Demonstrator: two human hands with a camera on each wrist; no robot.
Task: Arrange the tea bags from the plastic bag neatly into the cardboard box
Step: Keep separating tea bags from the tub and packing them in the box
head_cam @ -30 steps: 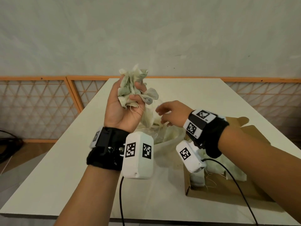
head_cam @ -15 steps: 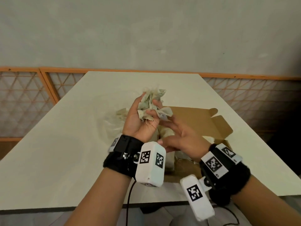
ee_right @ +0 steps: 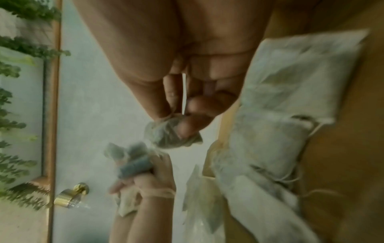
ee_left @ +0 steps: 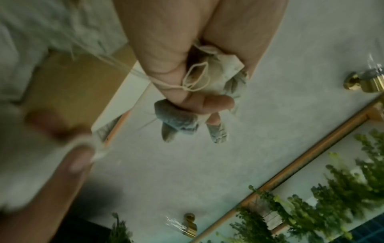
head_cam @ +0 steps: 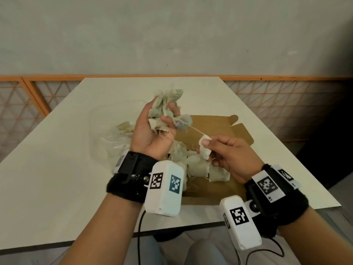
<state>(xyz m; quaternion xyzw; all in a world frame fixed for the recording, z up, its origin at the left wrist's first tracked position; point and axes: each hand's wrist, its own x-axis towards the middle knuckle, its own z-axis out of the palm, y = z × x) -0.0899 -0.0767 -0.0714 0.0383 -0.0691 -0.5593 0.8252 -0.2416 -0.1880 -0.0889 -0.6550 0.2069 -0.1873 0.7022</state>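
My left hand [head_cam: 160, 123] is raised palm-up over the table and grips a crumpled bunch of tea bags [head_cam: 166, 106], its fingers curled round them [ee_left: 207, 85]. My right hand [head_cam: 208, 150] pinches a single tea bag [head_cam: 204, 150] between thumb and fingers just above the cardboard box [head_cam: 236, 131]. A taut string [head_cam: 196, 131] runs from that bag up to the bunch. Several tea bags [head_cam: 198, 167] lie side by side inside the box, also blurred in the right wrist view [ee_right: 290, 82]. The clear plastic bag [head_cam: 112, 134] lies left of the box with a few bags in it.
The white table [head_cam: 57, 169] stretches left and far beyond the box. Its near edge is just below my wrists. An orange lattice railing [head_cam: 38, 92] runs behind the table against a grey wall. The box's open flaps [head_cam: 242, 131] lie flat to the right.
My right hand, empty before, now pinches one tea bag drawn away from the bunch to the right, its string pulled taut. My left hand still holds the bunch over the box.
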